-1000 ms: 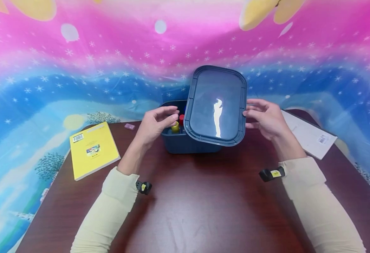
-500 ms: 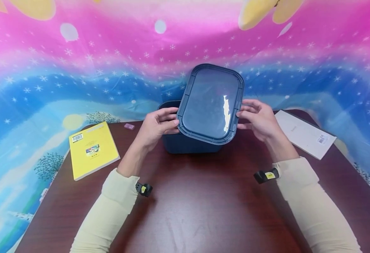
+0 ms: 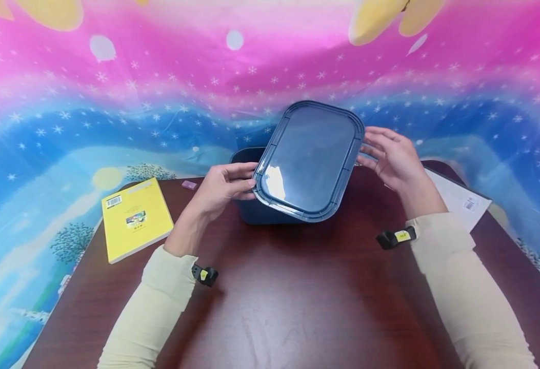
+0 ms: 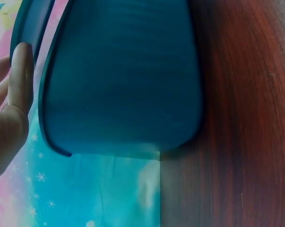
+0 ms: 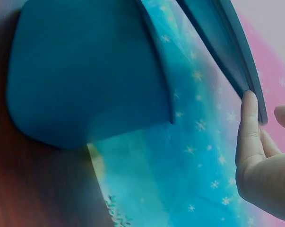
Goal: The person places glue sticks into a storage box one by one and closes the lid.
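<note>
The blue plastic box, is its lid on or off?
Off. Both hands, left hand and right hand, hold the blue plastic lid tilted above the blue plastic box.

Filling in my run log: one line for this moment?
lid: tilted above box | left hand: holds lid | right hand: holds lid
</note>
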Demonstrator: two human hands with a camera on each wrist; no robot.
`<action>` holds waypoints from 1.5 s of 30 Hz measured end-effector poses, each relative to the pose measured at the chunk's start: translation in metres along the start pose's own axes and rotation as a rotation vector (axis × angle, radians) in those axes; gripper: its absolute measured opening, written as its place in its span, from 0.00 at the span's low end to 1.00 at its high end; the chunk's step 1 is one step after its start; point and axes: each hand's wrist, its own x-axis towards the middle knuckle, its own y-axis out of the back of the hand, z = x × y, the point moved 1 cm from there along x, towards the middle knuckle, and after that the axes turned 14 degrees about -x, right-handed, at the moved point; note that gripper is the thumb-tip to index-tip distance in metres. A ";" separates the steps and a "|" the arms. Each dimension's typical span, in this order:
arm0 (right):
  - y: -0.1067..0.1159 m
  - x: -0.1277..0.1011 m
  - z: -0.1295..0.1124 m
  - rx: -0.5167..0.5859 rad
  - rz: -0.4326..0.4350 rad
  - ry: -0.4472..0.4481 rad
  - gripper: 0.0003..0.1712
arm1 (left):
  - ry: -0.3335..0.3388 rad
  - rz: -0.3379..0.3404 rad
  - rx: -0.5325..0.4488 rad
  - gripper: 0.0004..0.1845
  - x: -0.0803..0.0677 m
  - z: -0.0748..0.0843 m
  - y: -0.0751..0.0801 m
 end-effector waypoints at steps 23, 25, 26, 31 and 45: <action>-0.007 0.012 -0.020 -0.064 0.062 0.045 0.17 | -0.047 0.119 -0.136 0.20 0.002 0.012 0.013; -0.009 0.011 -0.019 -0.048 0.068 0.082 0.18 | -0.038 0.125 -0.150 0.21 0.000 0.014 0.013; -0.011 0.010 -0.020 -0.044 0.073 0.101 0.19 | -0.038 0.126 -0.154 0.21 0.000 0.015 0.013; -0.018 0.008 -0.020 -0.044 0.102 0.178 0.20 | -0.109 0.138 -0.140 0.21 -0.002 0.020 0.011; -0.031 -0.007 -0.037 -0.398 0.161 0.298 0.26 | -0.403 0.153 0.103 0.19 -0.011 0.042 0.004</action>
